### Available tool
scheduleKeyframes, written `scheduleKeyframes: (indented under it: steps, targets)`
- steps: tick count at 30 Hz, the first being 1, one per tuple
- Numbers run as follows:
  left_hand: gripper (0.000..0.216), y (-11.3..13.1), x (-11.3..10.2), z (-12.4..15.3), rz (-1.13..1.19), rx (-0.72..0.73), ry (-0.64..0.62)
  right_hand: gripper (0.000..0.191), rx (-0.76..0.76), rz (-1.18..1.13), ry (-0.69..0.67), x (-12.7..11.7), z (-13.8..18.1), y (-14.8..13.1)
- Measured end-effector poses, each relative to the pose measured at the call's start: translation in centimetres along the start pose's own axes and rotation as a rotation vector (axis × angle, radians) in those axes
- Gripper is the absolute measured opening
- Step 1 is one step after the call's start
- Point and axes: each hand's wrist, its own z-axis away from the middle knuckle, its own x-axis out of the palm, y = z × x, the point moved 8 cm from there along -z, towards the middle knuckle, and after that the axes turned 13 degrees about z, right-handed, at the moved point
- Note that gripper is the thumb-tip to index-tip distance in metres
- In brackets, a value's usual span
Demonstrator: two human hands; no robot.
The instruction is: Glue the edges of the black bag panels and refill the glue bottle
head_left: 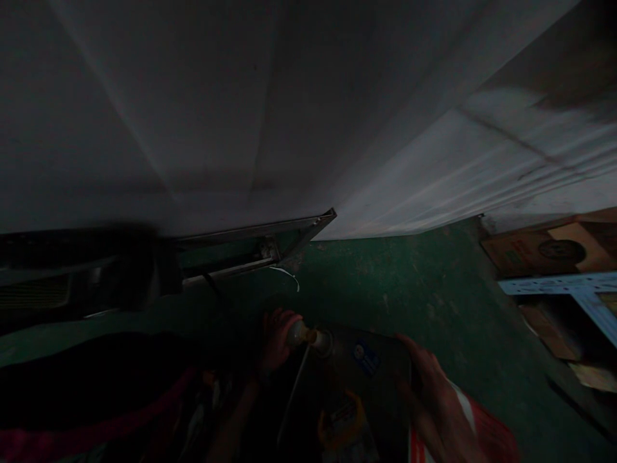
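Note:
In the dim light a large square-sided can (385, 360) stands low in front of me, with a blue sticker (366, 357), a yellow handle (354, 408) and a pale spout (322, 343) at its upper left. My left hand (278, 335) is closed around a small pale bottle (296, 333), its narrow brownish neck pointing at the spout. Whether neck and spout touch is too dark to tell. My right hand (431, 392) grips the can's right edge, with its thumb over the top. The lower part of the can is in shadow.
A metal frame (308, 235) juts along the pale wall (289, 116), above the green floor (385, 276). A thin white strip (290, 275) lies near it. Cardboard boxes (554, 251) and a light-blue rack (559, 284) stand at right. Dark pink-edged cloth (120, 405) is at lower left.

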Motion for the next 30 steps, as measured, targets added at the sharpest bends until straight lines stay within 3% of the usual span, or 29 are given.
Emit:
scheduleKeyframes:
  steps: [9, 18, 25, 30]
  targets:
    - [0.058, 0.0, -0.1, 0.0, 0.032, 0.005, 0.012, 0.041, 0.0, 0.006, 0.022, 0.0, -0.1, -0.1]
    - [0.061, 0.1, -0.2, -0.1, 0.002, -0.021, -0.025, 0.045, -0.065, 0.073, -0.067, 1.1, -0.2, 2.6]
    - [0.055, 0.5, -0.4, 0.0, 0.024, -0.003, -0.005, 0.044, -0.059, 0.032, -0.024, 0.3, -0.2, 1.2]
    - [0.058, 0.2, -0.4, 0.0, 0.015, 0.001, -0.012, 0.045, -0.067, 0.046, -0.066, 0.4, -0.3, 1.4]
